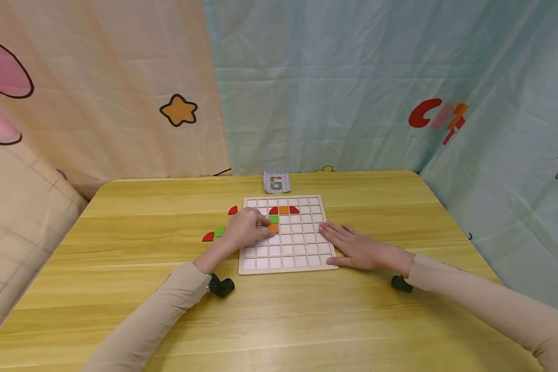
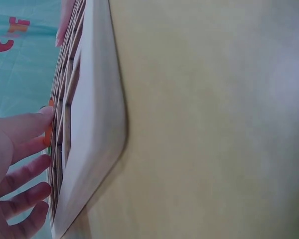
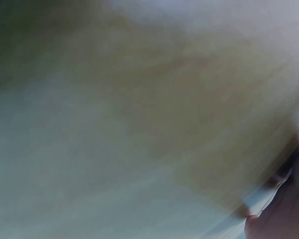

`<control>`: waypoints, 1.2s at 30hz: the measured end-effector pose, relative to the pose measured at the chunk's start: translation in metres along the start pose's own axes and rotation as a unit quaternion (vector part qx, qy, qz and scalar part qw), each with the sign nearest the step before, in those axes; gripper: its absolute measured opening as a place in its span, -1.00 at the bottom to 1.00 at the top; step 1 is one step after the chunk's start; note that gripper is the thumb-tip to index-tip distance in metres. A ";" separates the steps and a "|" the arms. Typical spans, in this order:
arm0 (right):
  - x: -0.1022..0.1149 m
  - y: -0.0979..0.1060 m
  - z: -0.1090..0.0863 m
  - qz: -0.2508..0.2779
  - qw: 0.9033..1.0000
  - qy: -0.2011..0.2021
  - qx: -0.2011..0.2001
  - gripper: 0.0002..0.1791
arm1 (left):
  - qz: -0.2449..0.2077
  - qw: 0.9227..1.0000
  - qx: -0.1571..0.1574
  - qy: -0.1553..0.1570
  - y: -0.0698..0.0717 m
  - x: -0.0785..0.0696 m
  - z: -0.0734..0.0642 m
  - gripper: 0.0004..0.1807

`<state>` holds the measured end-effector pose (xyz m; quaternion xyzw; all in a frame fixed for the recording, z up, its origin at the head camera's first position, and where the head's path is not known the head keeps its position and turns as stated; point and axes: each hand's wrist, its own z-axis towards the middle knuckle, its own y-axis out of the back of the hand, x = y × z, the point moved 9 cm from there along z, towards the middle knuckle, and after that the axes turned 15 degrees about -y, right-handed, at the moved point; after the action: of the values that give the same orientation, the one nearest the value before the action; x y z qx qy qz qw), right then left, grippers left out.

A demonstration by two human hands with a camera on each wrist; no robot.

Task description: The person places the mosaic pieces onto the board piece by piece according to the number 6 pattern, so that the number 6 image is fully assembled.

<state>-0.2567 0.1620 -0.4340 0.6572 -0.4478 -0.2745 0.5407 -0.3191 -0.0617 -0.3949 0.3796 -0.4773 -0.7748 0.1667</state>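
A pale wooden grid board (image 1: 285, 270) lies flat on the table. My left hand (image 1: 246, 227) reaches over its left side, pinching an orange square tile (image 1: 273, 228) between thumb and index finger; the left wrist view shows this orange tile (image 2: 49, 133) edge-on at the grid. Just above it on the board is a green square tile (image 1: 273, 219). Higher up, an orange tile (image 1: 284, 210) sits between two rounded red tiles (image 1: 294, 210). My right hand (image 1: 358, 249) rests on the board's right edge, fingers extended. The right wrist view is mostly blurred, with part of that hand in the corner.
Left of the board lie a rounded red tile (image 1: 207, 236), a green tile (image 1: 219, 232) partly behind the left hand, and another red tile (image 1: 233, 210). A printed pattern card (image 1: 276, 182) stands behind the board, near the table's back edge. Printed curtains hang behind.
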 end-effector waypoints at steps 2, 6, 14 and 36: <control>-0.001 -0.001 0.000 0.000 1.000 0.000 -0.004 -0.07 | 0.003 1.000 0.001 -0.004 0.000 -0.001 0.001 -0.69; 0.002 0.002 -0.001 0.012 1.000 0.006 -0.006 -0.08 | 0.006 1.000 0.002 -0.014 -0.002 -0.003 0.002 -0.69; 0.005 0.004 -0.003 0.005 1.000 0.004 0.005 -0.08 | 0.009 1.000 -0.003 -0.011 0.000 -0.004 0.002 -0.71; 0.005 0.003 -0.002 -0.002 1.000 0.006 0.007 -0.08 | 0.017 1.000 -0.007 -0.010 0.002 0.000 0.000 -0.69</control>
<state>-0.2540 0.1588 -0.4299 0.6634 -0.4454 -0.2685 0.5379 -0.3189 -0.0625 -0.3932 0.3624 -0.4795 -0.7793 0.1775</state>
